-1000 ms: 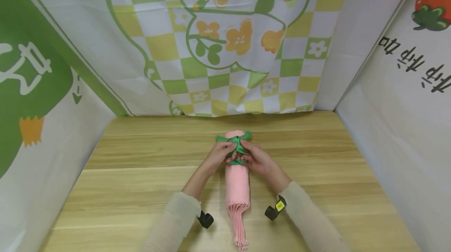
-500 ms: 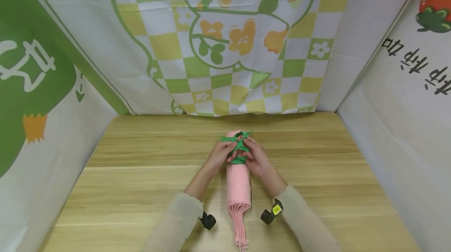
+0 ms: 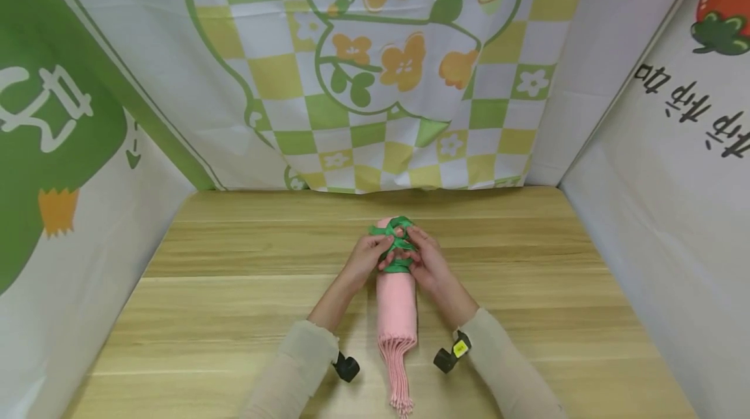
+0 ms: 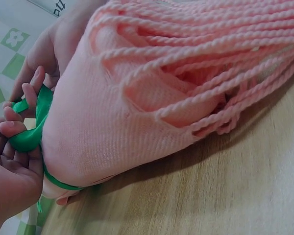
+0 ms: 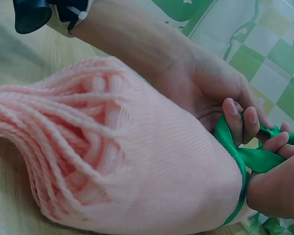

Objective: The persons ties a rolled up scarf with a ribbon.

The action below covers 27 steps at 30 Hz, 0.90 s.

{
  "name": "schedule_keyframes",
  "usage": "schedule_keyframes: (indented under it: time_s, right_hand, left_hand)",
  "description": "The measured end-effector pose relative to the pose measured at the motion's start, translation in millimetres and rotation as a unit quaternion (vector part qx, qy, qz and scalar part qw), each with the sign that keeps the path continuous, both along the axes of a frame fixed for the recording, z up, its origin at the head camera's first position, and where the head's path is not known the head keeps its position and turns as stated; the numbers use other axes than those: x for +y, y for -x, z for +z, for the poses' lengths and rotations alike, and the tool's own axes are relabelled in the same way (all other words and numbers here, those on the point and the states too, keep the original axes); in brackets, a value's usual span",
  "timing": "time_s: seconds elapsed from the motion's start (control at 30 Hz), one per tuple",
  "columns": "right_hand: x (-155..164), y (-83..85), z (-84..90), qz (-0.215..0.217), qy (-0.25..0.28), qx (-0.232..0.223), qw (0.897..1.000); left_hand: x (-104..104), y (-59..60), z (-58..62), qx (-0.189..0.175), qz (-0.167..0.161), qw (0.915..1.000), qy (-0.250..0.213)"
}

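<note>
**Both hands at the green ribbon on a rolled pink scarf**

On the far left we see a printed cloth wall (image 3: 70,146) in green and white, and below it the wooden bench (image 3: 234,289). Moving toward the middle, our left hand (image 3: 366,256) comes in from a pale sleeve (image 3: 293,367), a small black camera strapped under the wrist. Its fingers (image 4: 17,128) are curled and pinch the green ribbon (image 3: 395,243) against the near side of the roll.

At the centre lies the rolled pink scarf (image 3: 395,305), lengthwise on the bench, its twisted fringe (image 3: 400,380) pointing back at us and its far end toward the checked backdrop (image 3: 375,113). The ribbon circles the roll near that far end, with loops bunched on top between the two hands.

Just to the right, our right hand (image 3: 430,263) touches the roll from the other side; its fingers (image 5: 240,120) are bent over the ribbon and grip it. Further right stands a white wall (image 3: 674,178) printed with black characters and a tomato.
</note>
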State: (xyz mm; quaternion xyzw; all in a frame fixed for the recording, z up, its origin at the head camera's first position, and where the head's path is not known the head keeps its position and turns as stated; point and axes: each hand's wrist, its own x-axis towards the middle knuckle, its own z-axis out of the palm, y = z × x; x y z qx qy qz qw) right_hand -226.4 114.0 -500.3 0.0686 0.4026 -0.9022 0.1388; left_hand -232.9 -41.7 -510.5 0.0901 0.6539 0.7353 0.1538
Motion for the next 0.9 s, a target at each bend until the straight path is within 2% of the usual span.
schedule_keyframes:
  time_s: [0.1,0.23,0.4,0.53,0.67,0.73,0.77,0.83,0.9]
  right_hand:
    - [-1.2,0.4,1.0,-0.015,0.01,-0.001,1.0]
    - [-1.6,-0.1,2.9,-0.03,0.04,0.022,0.999]
    - [1.8,-2.6,2.4,-0.017,0.054,0.07,0.996]
    - [6.7,-6.0,0.6,0.007,0.015,0.123,0.992]
    - [12.6,-7.4,-0.6,0.027,-0.067,0.172,0.982]
    - [15.5,-7.6,-1.3,0.034,-0.126,0.193,0.973]
    - [17.1,-7.6,-1.8,0.037,-0.16,0.208,0.964]
    - [20.1,-7.6,-2.9,0.045,-0.236,0.244,0.94]
    - [23.0,-7.5,-4.8,0.053,-0.313,0.277,0.907]
  left_hand:
    - [0.9,0.1,-0.8,-0.004,0.005,1.0,0.004]
    - [1.2,-0.1,-0.9,-0.001,0.004,1.0,0.005]
    - [0.4,-0.4,0.4,0.004,0.003,0.9999,0.01]
    - [0.2,-1.1,1.6,-0.003,0.012,0.9998,0.014]
    - [0.2,-0.9,2.9,-0.005,0.024,0.9997,0.007]
    - [-0.1,-1.0,3.5,-0.009,0.03,0.9995,-0.001]
    - [-0.3,-0.9,3.5,-0.008,0.031,0.9995,-0.005]
    - [-0.2,-0.4,3.5,-0.011,0.037,0.9991,-0.014]
    - [0.1,-0.1,3.7,-0.013,0.04,0.999,-0.017]
